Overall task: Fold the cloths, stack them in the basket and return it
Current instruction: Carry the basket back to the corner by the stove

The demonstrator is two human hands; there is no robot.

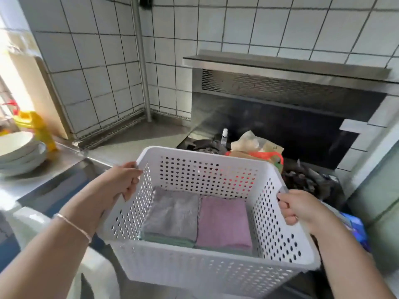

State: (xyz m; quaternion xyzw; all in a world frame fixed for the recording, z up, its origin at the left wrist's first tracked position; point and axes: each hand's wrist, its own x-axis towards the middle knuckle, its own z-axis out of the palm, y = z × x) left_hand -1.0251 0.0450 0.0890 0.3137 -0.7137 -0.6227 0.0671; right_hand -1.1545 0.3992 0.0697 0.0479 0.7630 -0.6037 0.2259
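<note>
Head view: the basket (207, 275) holds two stacks of folded cloths, a grey cloth (172, 214) topping one beside a pink cloth (223, 222). It hangs between the hands; left hand (123, 180) and right hand (300, 209) each curl round a side rim.

Both forearms were bare, with no sleeves in sight. A thin, pale metallic bracelet (73, 225) circled the wrist just behind the left hand (121, 182). The right hand (300, 209) wore nothing visible.
</note>
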